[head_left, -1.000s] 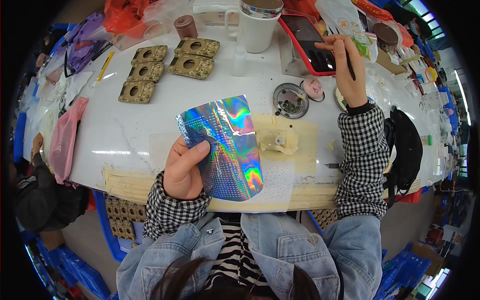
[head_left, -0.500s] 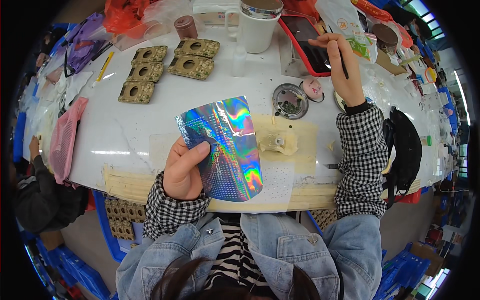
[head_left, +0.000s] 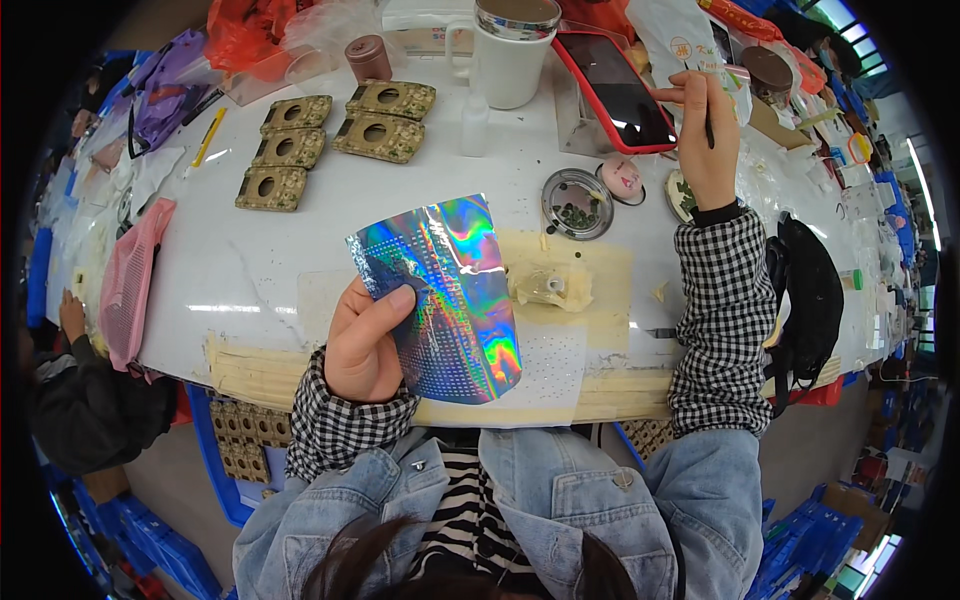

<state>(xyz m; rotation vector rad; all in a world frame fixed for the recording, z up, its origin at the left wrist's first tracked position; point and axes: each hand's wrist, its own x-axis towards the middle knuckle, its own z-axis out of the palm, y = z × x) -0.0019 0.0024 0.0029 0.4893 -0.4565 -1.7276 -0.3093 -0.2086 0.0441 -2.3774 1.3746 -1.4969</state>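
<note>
My left hand [head_left: 365, 345] pinches a shiny holographic foil sheet [head_left: 460, 310] between thumb and fingers, held up over the near table edge. Rows of small light marks cover part of the foil. At the right, my right hand [head_left: 714, 160] is raised beside a red-cased phone [head_left: 618, 92], holding a thin dark pen-like tool [head_left: 710, 130]; its exact kind cannot be made out. Below the phone lies a round clear dish [head_left: 577, 204] with small dark green bits. Behind the foil, a small fixture [head_left: 552, 284] sits on yellowish tape.
Camouflage-patterned model hull pieces [head_left: 284, 148] with round holes lie at the left back. A white lidded mug [head_left: 510, 60] and a small translucent bottle [head_left: 475, 128] stand near the phone. A pink mesh pouch [head_left: 140, 275] lies left; a blue tray [head_left: 222, 480] sits below the table edge.
My right hand has drawn slightly right and down, off the phone's screen, still with the dark tool. My left hand and the foil sheet have barely shifted.
</note>
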